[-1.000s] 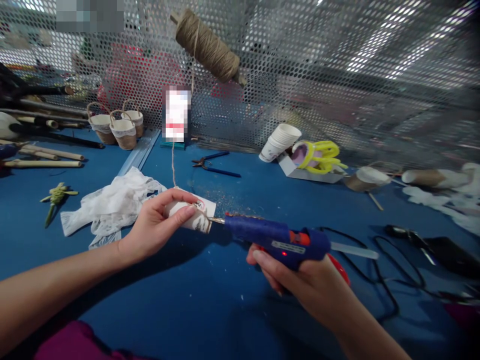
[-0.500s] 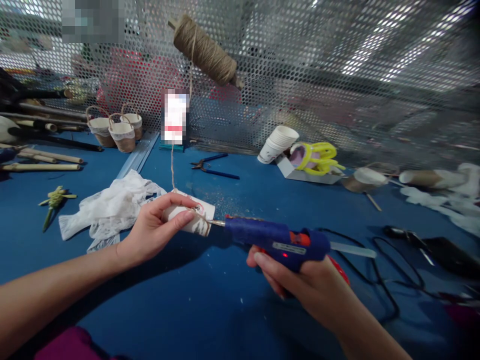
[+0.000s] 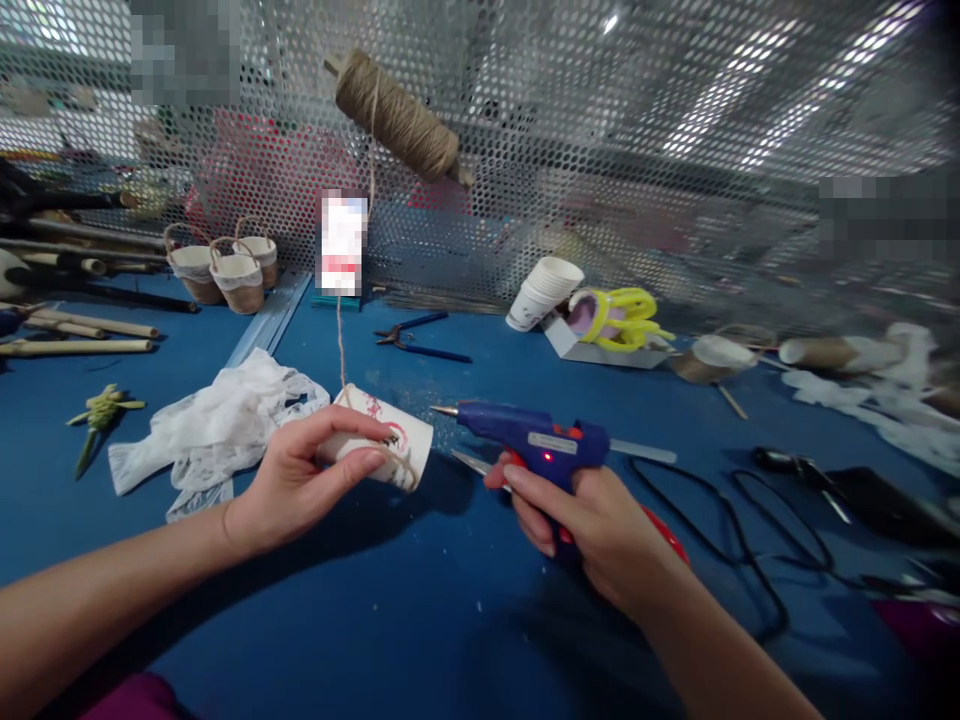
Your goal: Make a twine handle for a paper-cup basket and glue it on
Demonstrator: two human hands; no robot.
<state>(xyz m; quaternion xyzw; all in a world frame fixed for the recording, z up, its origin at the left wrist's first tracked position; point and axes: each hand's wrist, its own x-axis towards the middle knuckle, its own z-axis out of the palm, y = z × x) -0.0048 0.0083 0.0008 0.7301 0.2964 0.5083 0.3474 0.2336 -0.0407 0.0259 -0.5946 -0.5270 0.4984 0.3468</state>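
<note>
A white paper cup [image 3: 414, 440] with red and black print is tipped on its side in my left hand [image 3: 307, 465]. The thumb and fingers of that hand pinch it, pressing a strand of jute twine [image 3: 341, 345] along its wall. My right hand [image 3: 577, 510] grips a blue hot glue gun [image 3: 517, 430], its red light lit. The metal nozzle points left and stands a little apart from the cup. Scissor blades [image 3: 472, 463] jut out below the gun, and a red handle [image 3: 666, 538] shows behind the same hand. How the scissors are held is mostly hidden.
White lace [image 3: 225, 420] lies left of the cup. Behind are pliers [image 3: 420, 338], stacked paper cups [image 3: 544, 292], a box with yellow-handled scissors [image 3: 615, 355] and several small twine-wrapped baskets [image 3: 240, 285]. The twine spool [image 3: 397, 115] hangs on the mesh. A black cord [image 3: 720, 530] winds at right.
The glue gun has drawn back to the right, its nozzle leaving the cup and twine. The scissor blades have come into view below it. My left hand keeps its pinch on the cup.
</note>
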